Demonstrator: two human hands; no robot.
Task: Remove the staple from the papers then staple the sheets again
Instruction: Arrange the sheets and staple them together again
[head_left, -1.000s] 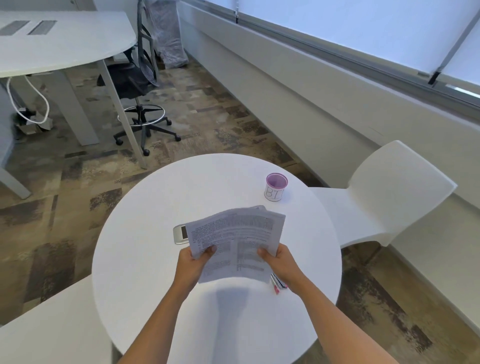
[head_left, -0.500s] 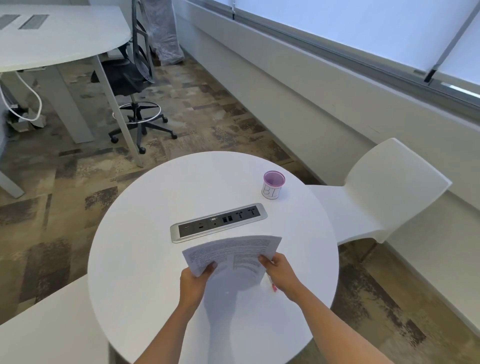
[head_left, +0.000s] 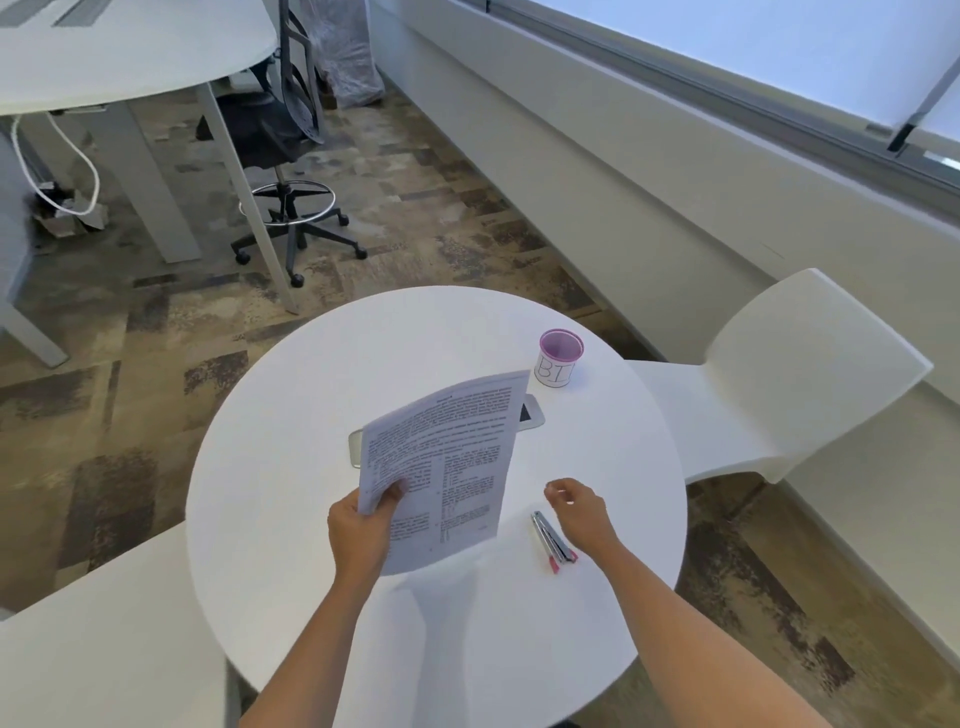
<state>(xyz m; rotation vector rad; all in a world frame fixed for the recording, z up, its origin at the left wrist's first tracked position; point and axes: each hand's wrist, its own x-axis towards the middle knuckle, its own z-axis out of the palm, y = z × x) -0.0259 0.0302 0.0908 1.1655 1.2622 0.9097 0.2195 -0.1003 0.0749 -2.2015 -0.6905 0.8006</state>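
The printed papers are held upright above the round white table, pinched at their lower left edge by my left hand. My right hand hovers off the sheets to their right, fingers loosely curled and holding nothing. Just below that hand a small pink and silver stapler lies flat on the table. The staple itself is too small to make out.
A pink-rimmed cup marked with letters stands at the table's far right. A silver power outlet strip set in the tabletop is mostly hidden behind the papers. A white chair stands to the right, a black office chair far left.
My right hand let go of the papers and moved right, above the stapler. The left hand alone raised the sheets upright, covering most of the outlet strip.
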